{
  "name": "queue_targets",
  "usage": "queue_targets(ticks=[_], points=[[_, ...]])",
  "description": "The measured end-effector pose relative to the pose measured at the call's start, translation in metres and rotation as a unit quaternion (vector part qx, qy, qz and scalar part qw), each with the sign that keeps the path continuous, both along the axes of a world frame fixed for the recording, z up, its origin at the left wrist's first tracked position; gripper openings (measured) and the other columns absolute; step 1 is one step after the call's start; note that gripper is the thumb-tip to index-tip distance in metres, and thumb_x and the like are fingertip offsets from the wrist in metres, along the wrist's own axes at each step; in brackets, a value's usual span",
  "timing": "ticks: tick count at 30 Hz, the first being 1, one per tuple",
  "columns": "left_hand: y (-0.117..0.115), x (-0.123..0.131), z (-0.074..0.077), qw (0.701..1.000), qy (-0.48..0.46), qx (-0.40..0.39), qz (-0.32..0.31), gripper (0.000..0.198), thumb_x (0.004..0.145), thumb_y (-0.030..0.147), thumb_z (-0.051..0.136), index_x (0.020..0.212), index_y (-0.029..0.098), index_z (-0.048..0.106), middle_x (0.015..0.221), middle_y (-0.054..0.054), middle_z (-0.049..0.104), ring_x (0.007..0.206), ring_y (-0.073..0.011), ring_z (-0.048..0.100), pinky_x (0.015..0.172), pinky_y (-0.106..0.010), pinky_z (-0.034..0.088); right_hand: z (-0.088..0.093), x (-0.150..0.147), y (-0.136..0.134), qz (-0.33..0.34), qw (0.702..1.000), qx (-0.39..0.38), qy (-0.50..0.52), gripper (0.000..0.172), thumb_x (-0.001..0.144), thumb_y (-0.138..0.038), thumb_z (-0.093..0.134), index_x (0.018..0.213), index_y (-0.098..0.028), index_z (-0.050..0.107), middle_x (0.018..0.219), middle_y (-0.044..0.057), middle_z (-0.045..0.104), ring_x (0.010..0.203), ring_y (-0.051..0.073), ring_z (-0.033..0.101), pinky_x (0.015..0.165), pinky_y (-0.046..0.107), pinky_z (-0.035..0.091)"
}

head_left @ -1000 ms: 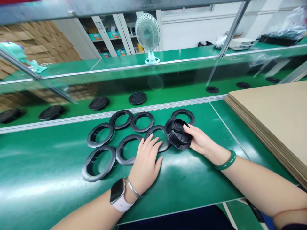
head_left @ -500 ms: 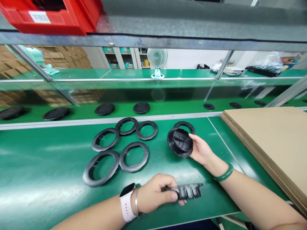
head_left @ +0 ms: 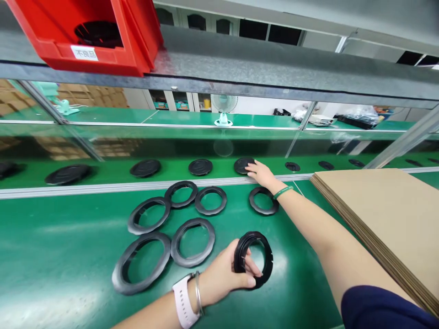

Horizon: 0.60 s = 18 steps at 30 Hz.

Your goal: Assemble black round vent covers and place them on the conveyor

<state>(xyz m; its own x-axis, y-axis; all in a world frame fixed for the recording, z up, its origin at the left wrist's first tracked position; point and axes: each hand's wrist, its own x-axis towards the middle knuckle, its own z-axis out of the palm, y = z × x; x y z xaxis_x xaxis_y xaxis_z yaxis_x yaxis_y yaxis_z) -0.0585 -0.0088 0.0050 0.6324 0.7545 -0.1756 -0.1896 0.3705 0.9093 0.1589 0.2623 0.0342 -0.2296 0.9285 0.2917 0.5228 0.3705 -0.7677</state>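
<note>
at six o'clock on the long green worktop, left grip clamped on a round black moulded ring, fingers through its hole, ring upright and rim exposed; at twelve o'clock, right grip spread open, fingertips on a round black disc beyond the grey metal rail; six flat black rings lying flat, steady, unstacked.

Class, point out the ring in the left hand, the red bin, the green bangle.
Black ring point(head_left: 270, 260): head view, right rim.
Red bin point(head_left: 103, 65): head view, front wall.
Green bangle point(head_left: 283, 192): head view, its band.
</note>
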Motion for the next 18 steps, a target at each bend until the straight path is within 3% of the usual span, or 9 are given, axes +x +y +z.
queue_targets(ticks=[5, 8, 11, 15, 18], points=[[0.002, 0.000, 0.002, 0.998, 0.047, -0.013, 0.042, 0.049, 0.067, 0.020, 0.082, 0.104, 0.017, 0.049, 0.094, -0.011, 0.075, 0.092, -0.0252, 0.069, 0.083, -0.039, 0.050, -0.032, 0.048, 0.015, -0.024, 0.996, 0.004, -0.091, 0.033, 0.086, -0.028, 0.064, 0.118, -0.029, 0.072, 0.133, 0.000, 0.063, 0.137, 0.025, 0.045, 0.117, 0.041, 0.033], [0.004, -0.002, 0.002, 0.998, 0.036, -0.029, 0.037, 0.043, 0.074, 0.025, 0.078, 0.105, 0.017, 0.049, 0.094, -0.010, 0.075, 0.095, -0.0260, 0.069, 0.088, -0.042, 0.048, -0.040, 0.096, 0.023, -0.149, 0.982, 0.028, -0.117, 0.041, 0.091, -0.024, 0.053, 0.130, -0.018, 0.065, 0.137, 0.009, 0.060, 0.133, 0.025, 0.048, 0.117, 0.041, 0.032], [0.005, -0.004, -0.001, 0.997, 0.034, -0.051, 0.037, 0.049, 0.073, 0.022, 0.079, 0.112, 0.018, 0.048, 0.096, -0.009, 0.074, 0.096, -0.0256, 0.069, 0.088, -0.041, 0.048, -0.044, 0.141, 0.037, -0.287, 0.947, 0.042, -0.140, 0.046, 0.089, -0.017, 0.047, 0.132, -0.006, 0.059, 0.137, 0.019, 0.056, 0.129, 0.029, 0.047, 0.115, 0.046, 0.030], [0.005, -0.004, -0.002, 0.995, 0.061, -0.074, 0.030, 0.073, 0.063, 0.011, 0.084, 0.125, 0.021, 0.045, 0.098, -0.006, 0.073, 0.098, -0.0257, 0.068, 0.089, -0.040, 0.048, -0.052, 0.175, 0.060, -0.370, 0.912, 0.028, -0.173, 0.038, 0.081, -0.015, 0.055, 0.116, -0.010, 0.068, 0.123, 0.019, 0.061, 0.119, 0.032, 0.048, 0.106, 0.048, 0.036], [0.006, -0.003, 0.002, 0.994, 0.079, -0.078, 0.024, 0.075, 0.064, 0.009, 0.084, 0.127, 0.021, 0.045, 0.098, -0.006, 0.074, 0.098, -0.0256, 0.069, 0.087, -0.039, 0.050, -0.057, 0.180, 0.074, -0.388, 0.902, 0.011, -0.189, 0.020, 0.081, -0.019, 0.061, 0.095, -0.015, 0.074, 0.109, 0.015, 0.063, 0.110, 0.031, 0.048, 0.097, 0.045, 0.040]])
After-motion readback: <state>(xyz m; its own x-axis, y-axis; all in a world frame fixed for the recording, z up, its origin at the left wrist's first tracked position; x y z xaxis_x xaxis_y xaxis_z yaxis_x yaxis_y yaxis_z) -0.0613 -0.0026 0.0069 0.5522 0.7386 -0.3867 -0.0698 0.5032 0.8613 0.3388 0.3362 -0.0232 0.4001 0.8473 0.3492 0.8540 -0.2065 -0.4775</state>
